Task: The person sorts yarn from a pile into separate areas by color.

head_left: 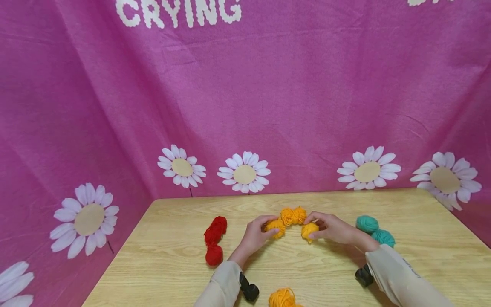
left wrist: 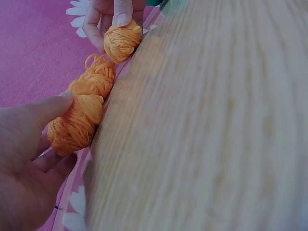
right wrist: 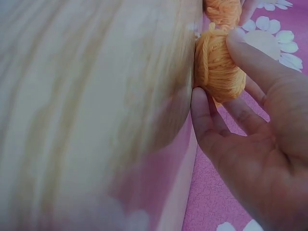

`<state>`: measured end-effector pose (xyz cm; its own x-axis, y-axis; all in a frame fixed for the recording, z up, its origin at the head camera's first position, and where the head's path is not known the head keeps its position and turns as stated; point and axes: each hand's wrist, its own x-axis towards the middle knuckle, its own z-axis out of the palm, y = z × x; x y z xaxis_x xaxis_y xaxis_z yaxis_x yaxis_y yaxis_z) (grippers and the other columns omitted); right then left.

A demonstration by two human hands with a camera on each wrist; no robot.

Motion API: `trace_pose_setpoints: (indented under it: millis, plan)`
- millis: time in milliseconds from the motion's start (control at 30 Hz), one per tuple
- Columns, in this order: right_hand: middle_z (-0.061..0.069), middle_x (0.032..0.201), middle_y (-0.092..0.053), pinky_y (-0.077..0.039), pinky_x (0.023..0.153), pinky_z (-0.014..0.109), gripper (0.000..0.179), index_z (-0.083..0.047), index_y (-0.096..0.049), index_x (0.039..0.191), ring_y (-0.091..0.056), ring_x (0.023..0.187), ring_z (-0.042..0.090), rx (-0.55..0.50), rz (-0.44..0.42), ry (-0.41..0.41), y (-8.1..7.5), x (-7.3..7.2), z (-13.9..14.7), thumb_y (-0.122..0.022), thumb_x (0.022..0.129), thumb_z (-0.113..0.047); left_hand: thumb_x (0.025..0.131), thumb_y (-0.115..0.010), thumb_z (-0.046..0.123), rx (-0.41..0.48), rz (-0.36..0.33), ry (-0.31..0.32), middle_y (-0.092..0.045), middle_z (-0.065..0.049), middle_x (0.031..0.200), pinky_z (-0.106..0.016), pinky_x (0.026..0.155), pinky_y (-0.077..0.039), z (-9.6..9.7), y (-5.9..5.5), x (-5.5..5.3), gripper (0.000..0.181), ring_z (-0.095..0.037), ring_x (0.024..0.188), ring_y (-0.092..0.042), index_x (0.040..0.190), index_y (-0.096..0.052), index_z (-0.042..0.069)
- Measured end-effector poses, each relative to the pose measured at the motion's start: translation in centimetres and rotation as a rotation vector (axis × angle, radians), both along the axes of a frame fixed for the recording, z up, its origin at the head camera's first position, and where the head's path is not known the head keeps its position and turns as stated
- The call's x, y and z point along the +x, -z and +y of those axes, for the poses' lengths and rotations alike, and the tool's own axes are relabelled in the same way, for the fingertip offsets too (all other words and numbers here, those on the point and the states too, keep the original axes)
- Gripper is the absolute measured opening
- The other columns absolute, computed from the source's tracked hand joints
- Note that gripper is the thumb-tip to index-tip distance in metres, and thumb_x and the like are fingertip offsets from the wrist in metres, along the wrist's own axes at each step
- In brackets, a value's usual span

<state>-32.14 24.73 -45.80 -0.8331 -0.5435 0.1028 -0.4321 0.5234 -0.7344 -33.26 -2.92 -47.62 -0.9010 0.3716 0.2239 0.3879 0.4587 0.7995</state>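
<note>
My left hand (head_left: 255, 233) holds an orange yarn ball (head_left: 277, 227) between thumb and fingers on the tabletop. In the left wrist view the thumb lies on the near side of this ball (left wrist: 77, 126), with fingers behind it. Right against it is another orange yarn bundle (head_left: 293, 216), pinched in at its middle. On the right, my right hand (head_left: 337, 229) grips a smaller yellow-orange yarn ball (head_left: 309, 232), just apart from that bundle in the head view. The right wrist view shows thumb and fingertips around this ball (right wrist: 219, 67).
Red yarn balls (head_left: 215, 238) lie in a row on the left of the wooden table (head_left: 172, 273). Two teal yarn balls (head_left: 367, 224) sit beyond my right forearm. More orange yarn (head_left: 283, 297) is at the near edge. A pink cloth with daisies (head_left: 299, 106) hangs behind.
</note>
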Motion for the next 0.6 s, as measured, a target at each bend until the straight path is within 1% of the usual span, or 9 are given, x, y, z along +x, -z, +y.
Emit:
trace_pose_setpoints:
  millis: [133,233,333,400,467,600]
  plan:
    - [0.011,0.122,-0.063,-0.05,0.092,0.033,0.025,-0.011,-0.06,0.114,-0.056,0.111,0.025,-0.004,-0.003,-0.006,0.1,0.0,0.0,-0.066,0.093,-0.024,0.091,-0.068,0.016,0.044,0.038,0.009,-0.062,-0.011,0.133,-0.04,0.102,-0.051,-0.1,-0.1,0.2,0.037,-0.028,0.123,-0.059,0.127,-0.065,0.007]
    - [0.011,0.123,-0.063,-0.05,0.091,0.032,0.025,-0.011,-0.059,0.115,-0.057,0.11,0.024,-0.007,-0.017,-0.008,0.2,0.0,0.0,-0.065,0.094,-0.024,0.091,-0.068,0.016,0.078,0.072,0.015,-0.061,-0.01,0.136,-0.042,0.104,-0.049,-0.1,-0.1,0.4,0.038,-0.029,0.127,-0.056,0.128,-0.064,0.006]
    - [0.011,0.123,-0.062,-0.05,0.09,0.031,0.026,-0.011,-0.059,0.116,-0.057,0.111,0.024,-0.01,-0.025,-0.014,0.2,0.0,0.0,-0.065,0.094,-0.024,0.092,-0.068,0.019,0.096,0.105,0.03,-0.06,-0.006,0.138,-0.044,0.107,-0.047,0.0,-0.4,1.0,0.039,-0.026,0.129,-0.056,0.129,-0.064,0.009]
    - [0.012,0.123,-0.062,-0.05,0.09,0.03,0.026,-0.01,-0.059,0.116,-0.057,0.111,0.025,-0.017,-0.027,-0.018,0.2,0.0,0.0,-0.065,0.094,-0.024,0.092,-0.068,0.022,0.09,0.124,0.045,-0.061,-0.002,0.138,-0.044,0.109,-0.045,0.0,-0.7,1.5,0.04,-0.024,0.129,-0.055,0.13,-0.064,0.013]
    - [0.012,0.123,-0.062,-0.05,0.089,0.028,0.027,-0.009,-0.059,0.117,-0.057,0.111,0.024,-0.022,-0.031,-0.022,0.1,0.0,0.1,-0.065,0.094,-0.023,0.092,-0.068,0.024,0.08,0.127,0.07,-0.06,0.0,0.138,-0.043,0.11,-0.045,-0.1,-1.0,2.0,0.041,-0.022,0.13,-0.055,0.131,-0.063,0.016]
    - [0.013,0.124,-0.061,-0.05,0.088,0.025,0.028,-0.008,-0.058,0.118,-0.057,0.11,0.023,-0.024,-0.037,-0.025,0.0,0.0,0.1,-0.064,0.095,-0.023,0.092,-0.068,0.025,0.064,0.097,0.127,-0.06,0.002,0.139,-0.04,0.11,-0.045,-0.2,-1.3,3.1,0.043,-0.018,0.131,-0.054,0.134,-0.061,0.018]
